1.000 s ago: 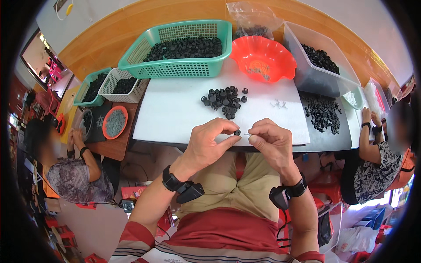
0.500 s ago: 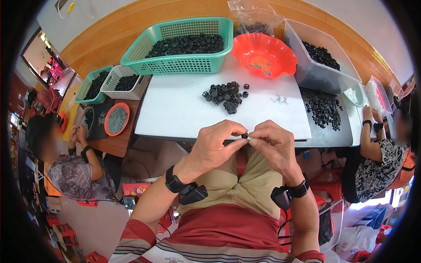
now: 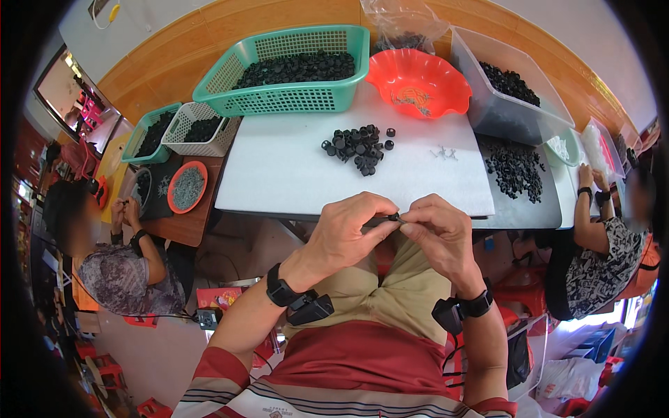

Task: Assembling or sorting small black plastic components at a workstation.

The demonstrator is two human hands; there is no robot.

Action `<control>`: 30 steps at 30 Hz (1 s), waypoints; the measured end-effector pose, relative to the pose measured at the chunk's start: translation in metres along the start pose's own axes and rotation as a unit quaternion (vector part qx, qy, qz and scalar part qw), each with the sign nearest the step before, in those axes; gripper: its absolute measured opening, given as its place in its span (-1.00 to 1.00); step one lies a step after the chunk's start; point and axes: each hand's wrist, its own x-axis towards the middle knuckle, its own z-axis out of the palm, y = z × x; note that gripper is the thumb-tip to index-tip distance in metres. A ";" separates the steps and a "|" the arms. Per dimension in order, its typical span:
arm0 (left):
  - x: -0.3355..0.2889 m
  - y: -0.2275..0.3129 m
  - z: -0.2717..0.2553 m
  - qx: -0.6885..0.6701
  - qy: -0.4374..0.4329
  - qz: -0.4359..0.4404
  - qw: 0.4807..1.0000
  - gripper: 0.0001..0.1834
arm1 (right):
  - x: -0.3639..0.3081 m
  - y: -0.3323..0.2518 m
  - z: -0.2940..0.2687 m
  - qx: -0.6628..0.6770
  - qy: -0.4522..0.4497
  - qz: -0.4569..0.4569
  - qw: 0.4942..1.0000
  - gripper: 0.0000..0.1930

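Just in front of the table's near edge, my two hands meet at the fingertips. My left hand (image 3: 343,228) pinches a small black plastic cap (image 3: 395,217) between thumb and forefinger. Closed as well, my right hand (image 3: 440,231) presses its thumb and fingertips against the cap's other side. Whatever lies inside that right pinch is hidden by the fingers. Beyond the hands, a loose pile of black caps (image 3: 359,148) sits on the white table mat (image 3: 279,171). A few small pale pins (image 3: 444,153) lie to the right of the pile.
At the back stand a green basket (image 3: 286,104) of black parts, a red scalloped bowl (image 3: 418,80) with small pieces, and a clear bin (image 3: 502,115). Black parts (image 3: 516,171) cover a dark board at right. Co-workers sit at left (image 3: 125,265) and right (image 3: 603,258).
My fingertips have closed in on the black cap, and the pale bit seen at the right fingertips is now mostly covered. Both hands stay in nearly the same place.
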 end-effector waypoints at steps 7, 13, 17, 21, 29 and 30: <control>-0.001 0.004 0.003 0.008 -0.016 0.005 1.000 -0.70 | -0.005 0.000 -0.002 0.028 0.009 0.008 1.000 -0.85; -0.002 0.007 0.005 0.005 -0.020 0.007 1.000 -0.71 | -0.008 0.005 -0.003 0.041 0.013 0.014 0.999 -0.86; -0.002 0.009 0.007 -0.007 -0.025 -0.013 1.000 -0.73 | -0.009 -0.001 -0.003 0.024 0.014 0.001 1.000 -0.86; -0.004 0.011 0.004 -0.089 -0.026 -0.094 0.991 -0.75 | -0.007 -0.011 -0.001 -0.174 0.019 -0.112 0.978 -0.81; -0.010 0.007 0.009 -0.303 -0.003 -0.202 0.931 -0.80 | -0.011 -0.014 0.006 -0.240 0.038 -0.205 0.948 -0.68; -0.011 0.005 0.010 -0.303 -0.004 -0.200 0.932 -0.80 | -0.011 -0.015 0.006 -0.240 0.038 -0.202 0.949 -0.66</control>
